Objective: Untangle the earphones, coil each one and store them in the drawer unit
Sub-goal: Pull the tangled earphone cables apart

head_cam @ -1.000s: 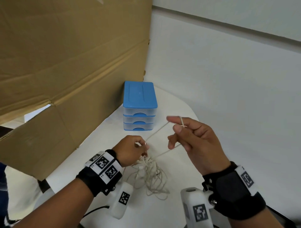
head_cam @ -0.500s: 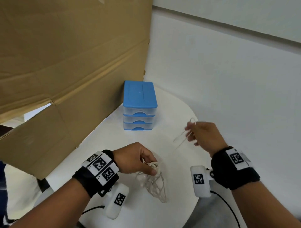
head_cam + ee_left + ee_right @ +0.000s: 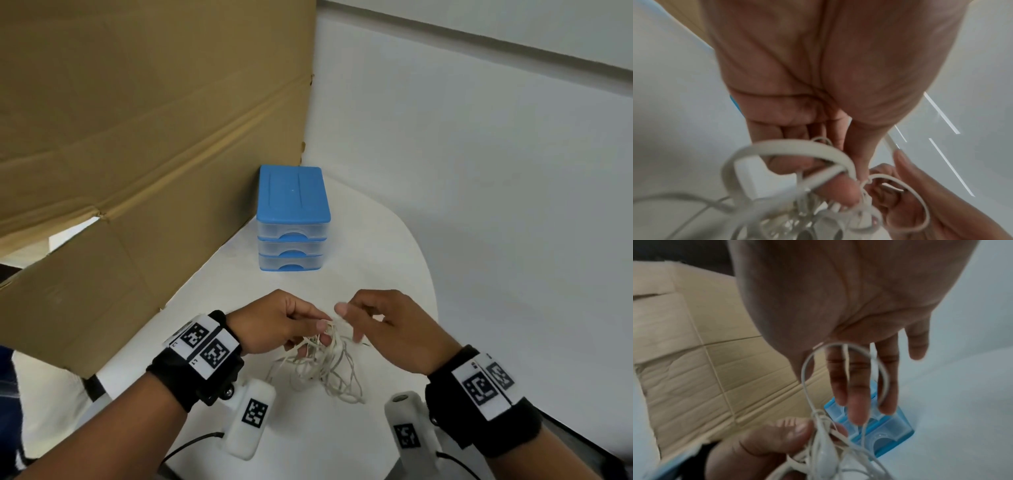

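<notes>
A tangle of white earphones (image 3: 322, 370) lies partly on the white table, its top lifted. My left hand (image 3: 320, 329) pinches the top of the tangle between thumb and curled fingers; up close, cords wrap over its fingertips (image 3: 838, 193). My right hand (image 3: 346, 322) is right beside it, thumb out and fingers dipped into the cords. In the right wrist view a cable loop (image 3: 844, 345) hangs hooked over that hand's fingers (image 3: 857, 410). The blue-topped drawer unit (image 3: 293, 219) stands behind, all three drawers pushed in.
A tall cardboard sheet (image 3: 137, 137) walls off the left side, right up to the drawer unit. A white wall closes the right and back. The round table's rim (image 3: 430, 284) curves close to my right hand.
My right hand, which had drawn a cable loop out to the right, has come back to the tangle beside my left hand. The left hand has lifted the bundle's top slightly.
</notes>
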The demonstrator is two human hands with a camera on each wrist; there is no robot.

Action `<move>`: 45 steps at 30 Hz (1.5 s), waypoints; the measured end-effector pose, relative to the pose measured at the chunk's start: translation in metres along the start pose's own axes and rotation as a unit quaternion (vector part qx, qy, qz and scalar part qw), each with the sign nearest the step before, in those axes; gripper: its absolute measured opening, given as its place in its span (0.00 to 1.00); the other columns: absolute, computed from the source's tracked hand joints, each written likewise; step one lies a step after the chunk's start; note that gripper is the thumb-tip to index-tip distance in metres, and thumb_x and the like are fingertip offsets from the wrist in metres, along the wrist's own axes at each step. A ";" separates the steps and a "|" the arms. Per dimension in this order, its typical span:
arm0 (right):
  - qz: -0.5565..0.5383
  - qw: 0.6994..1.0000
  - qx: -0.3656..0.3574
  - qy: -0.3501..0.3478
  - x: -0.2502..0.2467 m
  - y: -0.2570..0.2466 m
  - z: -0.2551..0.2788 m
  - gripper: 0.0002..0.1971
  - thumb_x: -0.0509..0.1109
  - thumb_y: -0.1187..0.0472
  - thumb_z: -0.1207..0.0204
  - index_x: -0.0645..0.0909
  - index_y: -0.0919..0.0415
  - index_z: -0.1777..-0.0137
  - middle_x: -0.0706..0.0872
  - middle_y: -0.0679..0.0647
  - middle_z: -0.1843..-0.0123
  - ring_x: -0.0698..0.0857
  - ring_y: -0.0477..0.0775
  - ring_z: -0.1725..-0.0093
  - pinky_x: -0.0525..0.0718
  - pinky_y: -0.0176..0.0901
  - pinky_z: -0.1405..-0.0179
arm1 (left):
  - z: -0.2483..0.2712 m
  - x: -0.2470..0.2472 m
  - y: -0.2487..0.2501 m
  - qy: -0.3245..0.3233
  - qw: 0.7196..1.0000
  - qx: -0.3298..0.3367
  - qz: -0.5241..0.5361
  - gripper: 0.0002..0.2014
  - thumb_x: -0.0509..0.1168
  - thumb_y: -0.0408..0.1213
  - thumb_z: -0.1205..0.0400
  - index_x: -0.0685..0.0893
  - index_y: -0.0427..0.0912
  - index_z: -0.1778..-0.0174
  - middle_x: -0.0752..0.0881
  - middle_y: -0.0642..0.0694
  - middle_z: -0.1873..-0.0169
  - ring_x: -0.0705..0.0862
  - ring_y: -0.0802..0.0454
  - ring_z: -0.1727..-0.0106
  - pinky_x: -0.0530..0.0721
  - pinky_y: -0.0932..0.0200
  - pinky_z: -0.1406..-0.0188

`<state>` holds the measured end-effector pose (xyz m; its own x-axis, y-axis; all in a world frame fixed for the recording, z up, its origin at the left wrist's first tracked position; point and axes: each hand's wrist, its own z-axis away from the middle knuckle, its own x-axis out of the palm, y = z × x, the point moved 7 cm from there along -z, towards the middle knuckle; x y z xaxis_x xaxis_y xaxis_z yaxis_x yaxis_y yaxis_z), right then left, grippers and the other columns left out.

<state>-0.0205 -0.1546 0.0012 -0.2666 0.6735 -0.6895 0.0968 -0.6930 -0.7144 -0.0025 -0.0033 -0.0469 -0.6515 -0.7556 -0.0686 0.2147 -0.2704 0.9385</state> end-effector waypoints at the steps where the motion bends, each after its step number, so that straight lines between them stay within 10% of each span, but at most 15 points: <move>1: -0.023 1.000 -0.009 -0.012 -0.001 -0.003 0.003 0.17 0.69 0.38 0.25 0.84 0.50 0.64 0.85 0.48 0.74 0.85 0.53 0.69 0.83 0.48 0.59 | -0.001 0.000 0.000 0.003 1.000 -0.003 0.014 0.09 0.67 0.35 0.18 0.90 0.40 0.46 0.92 0.43 0.56 0.81 0.45 0.66 0.79 0.52 0.60; 4: -0.009 1.000 -0.013 0.006 -0.007 0.000 0.008 0.10 0.75 0.47 0.26 0.87 0.50 0.65 0.76 0.48 0.81 0.78 0.54 0.75 0.80 0.45 0.55 | -0.002 -0.001 -0.002 0.014 0.999 -0.017 0.049 0.09 0.65 0.31 0.17 0.90 0.40 0.48 0.92 0.45 0.60 0.82 0.49 0.68 0.83 0.62 0.65; 8: 0.237 0.958 -0.016 0.161 -0.023 0.005 0.010 0.08 0.73 0.48 0.25 0.84 0.45 0.64 0.73 0.37 0.79 0.84 0.42 0.61 0.57 0.59 0.20 | -0.003 -0.005 -0.001 0.050 0.998 -0.013 -0.027 0.04 0.66 0.34 0.17 0.86 0.39 0.55 0.89 0.52 0.66 0.83 0.57 0.72 0.80 0.63 0.68; 11: 0.301 0.930 -0.043 0.205 -0.023 -0.002 0.015 0.05 0.74 0.49 0.29 0.85 0.43 0.65 0.90 0.36 0.54 0.82 0.53 0.31 0.46 0.74 0.24 | -0.004 -0.005 0.000 0.076 0.980 0.015 -0.181 0.08 0.72 0.46 0.22 0.87 0.46 0.60 0.87 0.46 0.60 0.83 0.55 0.65 0.84 0.57 0.60; 15: 0.350 0.906 -0.059 0.232 -0.028 -0.011 0.015 0.05 0.72 0.50 0.31 0.87 0.43 0.66 0.85 0.47 0.31 0.71 0.61 0.20 0.41 0.76 0.22 | -0.003 -0.012 0.006 0.151 0.954 0.048 -0.253 0.09 0.74 0.50 0.26 0.88 0.49 0.61 0.79 0.58 0.45 0.75 0.60 0.40 0.72 0.61 0.36; 19: 0.346 0.888 -0.185 0.241 -0.019 -0.033 0.024 0.04 0.73 0.61 0.32 0.87 0.53 0.67 0.92 0.46 0.50 0.86 0.55 0.36 0.61 0.66 0.21 | -0.001 -0.023 0.016 0.224 0.953 0.090 -0.184 0.09 0.73 0.40 0.24 0.85 0.45 0.69 0.88 0.58 0.54 0.84 0.62 0.49 0.77 0.61 0.44; 22: 0.295 0.925 -0.193 0.143 0.013 -0.034 0.028 0.06 0.70 0.64 0.31 0.79 0.56 0.67 0.84 0.48 0.67 0.84 0.55 0.67 0.85 0.55 0.52 | -0.001 -0.026 0.013 0.255 0.952 0.098 -0.137 0.09 0.72 0.38 0.25 0.83 0.44 0.71 0.90 0.55 0.64 0.87 0.58 0.62 0.85 0.56 0.53; 24: 0.197 0.967 -0.121 0.103 0.027 -0.023 0.028 0.07 0.66 0.54 0.25 0.78 0.53 0.63 0.84 0.47 0.67 0.79 0.49 0.74 0.83 0.48 0.67 | -0.001 -0.025 0.012 0.255 0.955 0.104 -0.109 0.09 0.73 0.38 0.24 0.85 0.45 0.69 0.89 0.52 0.70 0.84 0.56 0.68 0.85 0.52 0.58; 34: -0.204 0.963 0.072 0.160 0.038 0.008 0.021 0.11 0.74 0.58 0.25 0.85 0.56 0.69 0.87 0.56 0.77 0.78 0.45 0.82 0.75 0.38 0.74 | -0.003 -0.020 0.014 0.240 0.963 0.114 -0.043 0.07 0.74 0.39 0.23 0.89 0.39 0.63 0.89 0.44 0.68 0.82 0.54 0.69 0.83 0.56 0.64; 39: -0.216 0.945 0.099 0.226 0.031 0.014 0.018 0.13 0.75 0.62 0.30 0.79 0.56 0.75 0.79 0.54 0.82 0.74 0.50 0.81 0.73 0.39 0.77 | -0.003 -0.017 0.017 0.240 0.965 0.107 -0.013 0.06 0.72 0.35 0.22 0.87 0.35 0.61 0.89 0.50 0.69 0.83 0.59 0.70 0.80 0.65 0.66; 45: -0.243 0.928 0.095 0.267 0.031 0.014 0.012 0.11 0.76 0.58 0.30 0.81 0.58 0.73 0.85 0.59 0.77 0.81 0.66 0.75 0.82 0.51 0.73 | -0.003 -0.002 0.020 0.165 0.979 0.115 0.044 0.03 0.70 0.28 0.21 0.88 0.32 0.57 0.91 0.36 0.58 0.86 0.52 0.61 0.84 0.61 0.58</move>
<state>-0.0392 -0.1464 -0.0289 0.2840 0.9143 -0.2889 -0.0953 -0.2729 -0.9573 0.0053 -0.0094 -0.0297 -0.3588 -0.9318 -0.0548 0.0643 -0.0833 0.9944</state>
